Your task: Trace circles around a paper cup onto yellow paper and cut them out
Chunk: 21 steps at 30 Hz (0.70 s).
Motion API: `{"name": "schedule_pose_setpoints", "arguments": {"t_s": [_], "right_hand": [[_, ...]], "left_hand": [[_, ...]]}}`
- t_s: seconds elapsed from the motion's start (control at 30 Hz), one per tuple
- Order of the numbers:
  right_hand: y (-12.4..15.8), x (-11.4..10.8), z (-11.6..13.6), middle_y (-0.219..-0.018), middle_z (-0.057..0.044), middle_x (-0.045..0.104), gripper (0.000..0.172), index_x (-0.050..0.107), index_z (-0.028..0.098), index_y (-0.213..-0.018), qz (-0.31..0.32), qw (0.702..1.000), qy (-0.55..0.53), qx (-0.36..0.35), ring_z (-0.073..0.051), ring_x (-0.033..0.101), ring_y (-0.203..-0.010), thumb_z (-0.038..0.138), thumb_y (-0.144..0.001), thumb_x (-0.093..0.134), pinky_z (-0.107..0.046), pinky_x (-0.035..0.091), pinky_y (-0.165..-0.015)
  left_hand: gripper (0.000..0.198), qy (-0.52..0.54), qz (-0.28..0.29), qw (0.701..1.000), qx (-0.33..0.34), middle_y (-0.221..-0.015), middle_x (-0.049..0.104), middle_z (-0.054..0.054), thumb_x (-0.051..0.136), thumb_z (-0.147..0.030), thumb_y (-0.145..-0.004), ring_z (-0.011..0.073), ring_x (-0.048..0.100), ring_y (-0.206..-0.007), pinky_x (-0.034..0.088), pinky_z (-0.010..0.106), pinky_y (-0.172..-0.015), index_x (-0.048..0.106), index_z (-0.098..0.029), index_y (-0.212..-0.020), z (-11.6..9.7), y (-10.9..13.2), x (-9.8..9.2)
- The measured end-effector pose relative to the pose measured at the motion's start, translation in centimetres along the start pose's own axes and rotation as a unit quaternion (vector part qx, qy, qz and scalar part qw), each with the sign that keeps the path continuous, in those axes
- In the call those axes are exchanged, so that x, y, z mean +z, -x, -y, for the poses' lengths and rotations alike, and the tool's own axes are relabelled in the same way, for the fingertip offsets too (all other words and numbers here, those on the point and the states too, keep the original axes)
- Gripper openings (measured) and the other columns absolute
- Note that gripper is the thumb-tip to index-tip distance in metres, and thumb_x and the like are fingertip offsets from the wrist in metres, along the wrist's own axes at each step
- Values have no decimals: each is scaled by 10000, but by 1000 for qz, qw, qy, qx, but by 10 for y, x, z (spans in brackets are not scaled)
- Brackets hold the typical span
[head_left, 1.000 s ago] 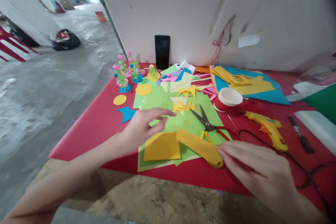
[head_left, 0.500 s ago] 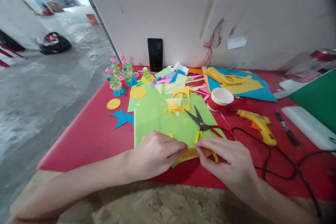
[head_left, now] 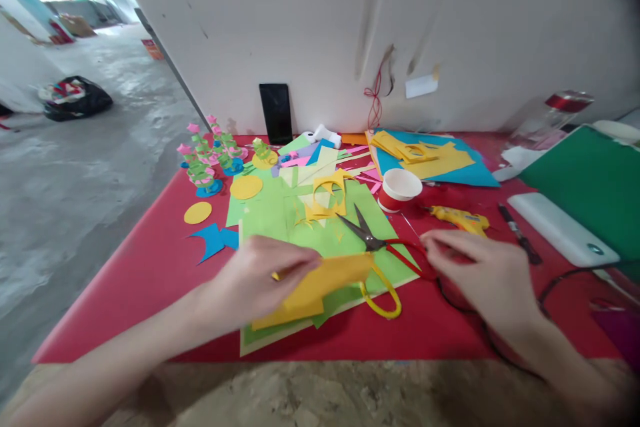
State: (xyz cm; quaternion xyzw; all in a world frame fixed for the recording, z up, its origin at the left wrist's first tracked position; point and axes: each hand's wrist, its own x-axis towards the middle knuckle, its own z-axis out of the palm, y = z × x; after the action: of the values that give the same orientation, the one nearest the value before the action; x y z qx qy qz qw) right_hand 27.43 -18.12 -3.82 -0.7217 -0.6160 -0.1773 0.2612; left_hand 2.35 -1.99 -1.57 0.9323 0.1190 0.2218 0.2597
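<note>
My left hand (head_left: 270,280) pinches a strip of yellow paper (head_left: 345,269) by its left end, above the green sheets. Below it lies another piece of yellow paper (head_left: 295,310). My right hand (head_left: 483,273), a little blurred, is off the strip, its fingers loosely bent and slightly apart, with nothing visible in them. It hovers beside the red handle of the open scissors (head_left: 370,239), in front of a yellow glue gun (head_left: 457,219) that it partly hides. A yellow looped handle (head_left: 384,303) sticks out from under the strip; the rest of that tool is covered.
Green sheets (head_left: 270,220) carry yellow offcuts (head_left: 330,197). A paper cup (head_left: 399,190), a craft knife (head_left: 520,235) and a white case (head_left: 563,230) stand or lie rightward. Small paper trees (head_left: 201,170), yellow discs (head_left: 198,213) and blue scraps (head_left: 210,240) are leftward. A phone (head_left: 276,113) leans on the wall.
My right hand has let go of the yellow strip and moved right, toward the red scissor handle and glue gun. My left hand keeps the strip. The view has turned slightly right.
</note>
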Motion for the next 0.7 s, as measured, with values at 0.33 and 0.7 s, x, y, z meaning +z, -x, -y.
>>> {"name": "schedule_pose_setpoints", "arguments": {"t_s": [0.33,0.7], "right_hand": [[36,4,-174,-526,-14,515,80,572,182,-772,-19,972,216,86,-147,513,-414,225,-804,513,-247,300,-357],[67,29,-213,-562,73,363,160,498,170,-742,-37,963,251,90,-49,321,-422,248,-880,492,-182,294,-381]], "left_hand": [[284,-132,32,977,-163,-1079,626,123,462,-245,-839,307,585,-1006,489,409,-837,595,-131,-1063,99,-31,8],[1012,33,87,994,-57,-1418,255,212,795,-313,-543,342,250,-1311,268,440,-1080,242,-84,-1358,42,-165,101]]}}
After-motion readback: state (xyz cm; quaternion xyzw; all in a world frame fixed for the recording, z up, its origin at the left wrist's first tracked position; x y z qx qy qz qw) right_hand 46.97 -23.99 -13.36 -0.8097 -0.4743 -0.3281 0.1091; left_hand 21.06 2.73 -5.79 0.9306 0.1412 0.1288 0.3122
